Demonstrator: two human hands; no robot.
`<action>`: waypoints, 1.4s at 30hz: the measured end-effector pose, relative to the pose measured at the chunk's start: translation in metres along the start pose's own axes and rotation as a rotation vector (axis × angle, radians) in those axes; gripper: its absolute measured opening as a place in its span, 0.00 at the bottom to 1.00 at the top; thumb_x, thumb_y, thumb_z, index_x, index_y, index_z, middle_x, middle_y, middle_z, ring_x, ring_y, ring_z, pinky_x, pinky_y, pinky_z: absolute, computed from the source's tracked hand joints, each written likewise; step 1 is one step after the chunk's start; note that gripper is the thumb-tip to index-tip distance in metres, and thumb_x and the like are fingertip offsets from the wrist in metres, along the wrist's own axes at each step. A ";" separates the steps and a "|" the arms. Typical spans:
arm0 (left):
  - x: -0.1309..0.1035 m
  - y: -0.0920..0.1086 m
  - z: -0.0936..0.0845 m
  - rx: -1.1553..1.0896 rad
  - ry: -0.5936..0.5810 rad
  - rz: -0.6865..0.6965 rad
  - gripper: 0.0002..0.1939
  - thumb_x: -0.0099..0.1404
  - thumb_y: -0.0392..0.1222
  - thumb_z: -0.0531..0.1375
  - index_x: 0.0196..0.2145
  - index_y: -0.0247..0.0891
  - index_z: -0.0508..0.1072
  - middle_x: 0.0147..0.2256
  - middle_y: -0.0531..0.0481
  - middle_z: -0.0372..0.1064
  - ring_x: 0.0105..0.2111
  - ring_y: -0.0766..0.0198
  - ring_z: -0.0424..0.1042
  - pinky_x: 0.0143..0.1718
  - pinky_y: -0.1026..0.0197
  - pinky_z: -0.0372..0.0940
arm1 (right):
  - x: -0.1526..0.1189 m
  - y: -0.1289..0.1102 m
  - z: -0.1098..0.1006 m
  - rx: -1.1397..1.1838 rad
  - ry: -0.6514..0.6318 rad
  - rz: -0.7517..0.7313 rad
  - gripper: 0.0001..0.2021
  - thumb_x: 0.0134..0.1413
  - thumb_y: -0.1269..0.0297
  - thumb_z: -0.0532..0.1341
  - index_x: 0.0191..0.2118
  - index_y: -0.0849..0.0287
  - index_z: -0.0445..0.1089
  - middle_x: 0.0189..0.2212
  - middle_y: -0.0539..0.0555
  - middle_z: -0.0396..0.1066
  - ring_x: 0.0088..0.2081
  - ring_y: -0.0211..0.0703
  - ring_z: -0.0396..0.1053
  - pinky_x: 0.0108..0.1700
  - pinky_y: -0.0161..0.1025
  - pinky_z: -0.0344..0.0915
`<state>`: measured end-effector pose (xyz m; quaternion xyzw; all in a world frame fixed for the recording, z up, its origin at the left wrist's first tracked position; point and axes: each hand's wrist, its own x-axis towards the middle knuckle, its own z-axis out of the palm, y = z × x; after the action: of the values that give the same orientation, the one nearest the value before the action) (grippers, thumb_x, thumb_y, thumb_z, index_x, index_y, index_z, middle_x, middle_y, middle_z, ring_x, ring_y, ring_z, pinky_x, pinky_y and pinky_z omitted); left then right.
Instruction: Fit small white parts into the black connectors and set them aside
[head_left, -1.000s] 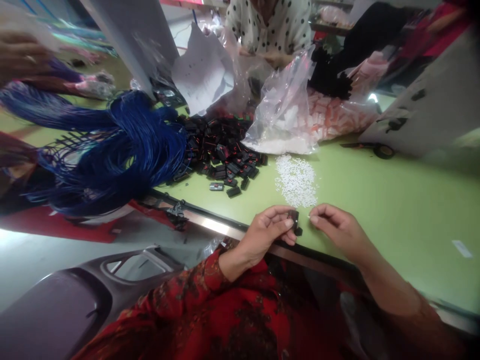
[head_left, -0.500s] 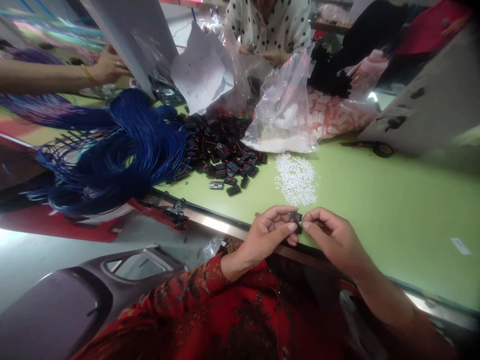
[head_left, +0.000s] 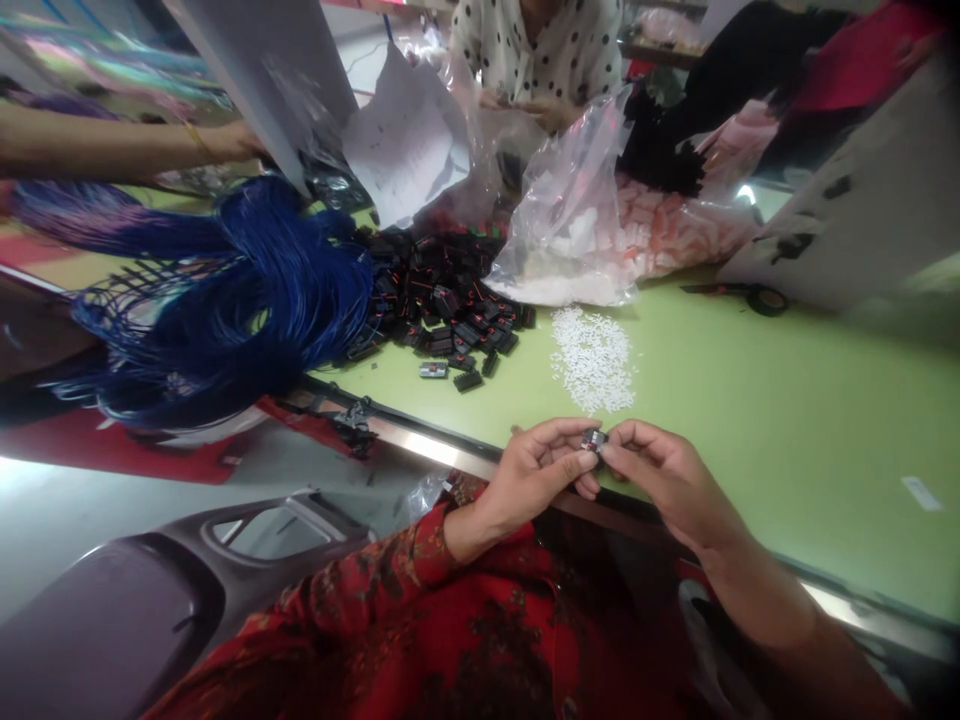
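One black connector (head_left: 592,440) looks midway through handling, over the near edge of the table (head_left: 787,420): the left hand (head_left: 536,470) pinches it; the right hand's (head_left: 664,475) fingertips touch its side, though whether they grip anything I can't tell. Plenty remains: a connector heap (head_left: 457,310), loose white bits (head_left: 592,360). One clear bag (head_left: 559,220) holds white contents; the neighbouring bag (head_left: 675,235), orange-and-white pieces.

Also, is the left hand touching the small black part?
Touching. The head view shows the left hand holding the small black part between its thumb and fingers.
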<state>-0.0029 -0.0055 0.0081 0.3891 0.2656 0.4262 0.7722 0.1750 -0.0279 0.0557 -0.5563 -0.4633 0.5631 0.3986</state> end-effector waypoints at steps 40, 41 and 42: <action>0.000 -0.005 -0.002 0.077 0.020 -0.037 0.28 0.60 0.48 0.73 0.54 0.32 0.78 0.32 0.46 0.79 0.29 0.63 0.80 0.36 0.59 0.78 | -0.006 0.011 -0.003 -0.167 0.084 -0.080 0.12 0.55 0.55 0.68 0.29 0.59 0.75 0.24 0.52 0.75 0.27 0.40 0.72 0.33 0.39 0.73; 0.000 -0.007 -0.002 0.116 0.008 -0.009 0.27 0.61 0.48 0.72 0.55 0.33 0.77 0.33 0.45 0.79 0.29 0.63 0.80 0.37 0.58 0.78 | -0.007 0.012 -0.003 -0.162 0.082 -0.078 0.12 0.57 0.54 0.67 0.31 0.58 0.76 0.25 0.52 0.75 0.28 0.41 0.73 0.34 0.38 0.73; -0.001 -0.009 0.000 0.165 0.005 0.028 0.26 0.63 0.48 0.70 0.55 0.33 0.76 0.34 0.45 0.80 0.30 0.63 0.79 0.37 0.58 0.77 | -0.007 0.012 -0.002 -0.148 0.084 -0.075 0.12 0.57 0.53 0.67 0.33 0.58 0.76 0.27 0.53 0.76 0.29 0.41 0.74 0.34 0.38 0.74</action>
<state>0.0010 -0.0090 0.0005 0.4538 0.2963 0.4146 0.7310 0.1783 -0.0378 0.0459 -0.5893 -0.5071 0.4883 0.3963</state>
